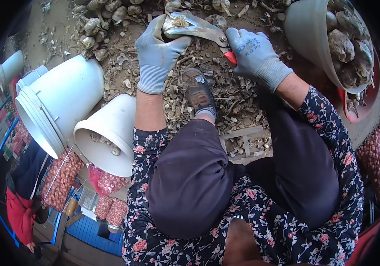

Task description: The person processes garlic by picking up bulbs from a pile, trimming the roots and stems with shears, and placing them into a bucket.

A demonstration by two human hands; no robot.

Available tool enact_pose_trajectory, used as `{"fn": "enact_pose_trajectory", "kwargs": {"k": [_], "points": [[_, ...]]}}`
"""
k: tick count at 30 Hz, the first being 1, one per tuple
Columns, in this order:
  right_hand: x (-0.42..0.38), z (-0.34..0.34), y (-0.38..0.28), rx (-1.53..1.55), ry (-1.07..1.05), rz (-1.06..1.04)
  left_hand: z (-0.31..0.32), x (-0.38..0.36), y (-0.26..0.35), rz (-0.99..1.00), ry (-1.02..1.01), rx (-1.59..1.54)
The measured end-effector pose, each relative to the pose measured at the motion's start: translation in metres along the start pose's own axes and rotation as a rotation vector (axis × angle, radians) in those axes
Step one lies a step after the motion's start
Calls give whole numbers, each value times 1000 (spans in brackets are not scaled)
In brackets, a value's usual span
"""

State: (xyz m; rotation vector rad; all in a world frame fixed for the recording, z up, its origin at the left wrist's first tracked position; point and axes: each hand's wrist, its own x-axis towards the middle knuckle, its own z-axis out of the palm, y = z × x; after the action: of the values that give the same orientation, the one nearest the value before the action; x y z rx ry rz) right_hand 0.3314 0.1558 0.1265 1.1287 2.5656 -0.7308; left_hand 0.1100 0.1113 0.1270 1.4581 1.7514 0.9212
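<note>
My left hand (158,54), in a pale grey-blue work glove, is closed around a garlic bulb (170,29) at the top middle of the head view. My right hand (257,54), gloved alike, grips pruning shears (205,31) by a red handle. The shears' metal blades reach left and lie against the bulb beside my left thumb. Part of the bulb is hidden by the blades and fingers. Beneath both hands, dry garlic trimmings (225,86) cover the ground around a sandalled foot (198,91).
Garlic bulbs (119,14) are heaped at the top left. A tilted bucket (305,31) holding garlic stands at the right. Stacked white buckets (65,88) and another bucket (110,111) with a few bulbs lie left. Beyond are net sacks of garlic (61,179) and a person in red (20,213).
</note>
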Motion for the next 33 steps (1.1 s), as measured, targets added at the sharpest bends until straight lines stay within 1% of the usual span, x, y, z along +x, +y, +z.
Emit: {"fn": "enact_pose_trajectory", "kwargs": {"k": [1, 3, 5, 6, 8, 9, 10, 12, 13, 15, 16, 17, 18, 19, 21, 23, 24, 25, 27, 28, 30, 31, 33], "points": [[1, 1, 0, 1, -7, -1, 0, 1, 1, -27, -3, -18], [3, 0, 1, 63, -85, 1, 0, 2, 0, -52, -5, -40], [5, 3, 1, 99, -112, 5, 0, 2, -7, -178, -71, -76], [5, 4, 1, 138, -139, 6, 0, 2, -11, -178, -72, -76], [4, 6, 3, 143, -140, 4, 1, 0, -19, -264, -141, -150], [2, 8, 3, 148, -145, -2, 0, -1, -15, -267, -140, -151], [0, 12, 6, 148, -150, -3, -1, -4, -11, -351, -165, -276], [-2, 24, 23, 221, -86, -34, -11, -9, 4, -493, -225, -571], [-4, 30, 30, 258, -41, 2, -14, -9, 0, -493, -220, -572], [-15, 26, 36, 240, -17, -1, -21, -11, -11, -531, -417, -754], [-17, 21, 31, 263, -68, 40, -20, -11, -15, -539, -362, -705], [-18, 14, 28, 278, -109, 83, -17, -11, -19, -526, -359, -705], [-20, 10, 23, 305, -122, 117, -11, -10, -17, -457, -276, -605], [-23, 13, 22, 278, -64, 78, -6, -12, -15, -402, -196, -505], [-22, 14, 20, 207, -15, -1, -5, -17, -15, -408, -185, -461], [-18, 14, 17, 166, 18, 9, -3, -12, -22, -181, -124, -45], [-17, 14, 14, 129, 40, 18, -4, -11, -18, -120, -115, 27], [-16, 13, 11, 129, 38, 19, -4, -10, -16, -122, -117, 26], [-11, 11, 8, 30, 28, -4, -3, -9, -14, 104, -101, 271], [-10, 12, 9, 30, 26, -3, -1, -9, -13, 103, -102, 270], [-7, 14, 12, 230, -157, 49, 2, -10, -12, -128, -95, 58], [-7, 16, 13, 228, -157, 47, 4, -10, -12, -128, -92, 58], [-12, 22, 16, 394, -108, 46, 8, -13, -16, -318, -36, -572]]}}
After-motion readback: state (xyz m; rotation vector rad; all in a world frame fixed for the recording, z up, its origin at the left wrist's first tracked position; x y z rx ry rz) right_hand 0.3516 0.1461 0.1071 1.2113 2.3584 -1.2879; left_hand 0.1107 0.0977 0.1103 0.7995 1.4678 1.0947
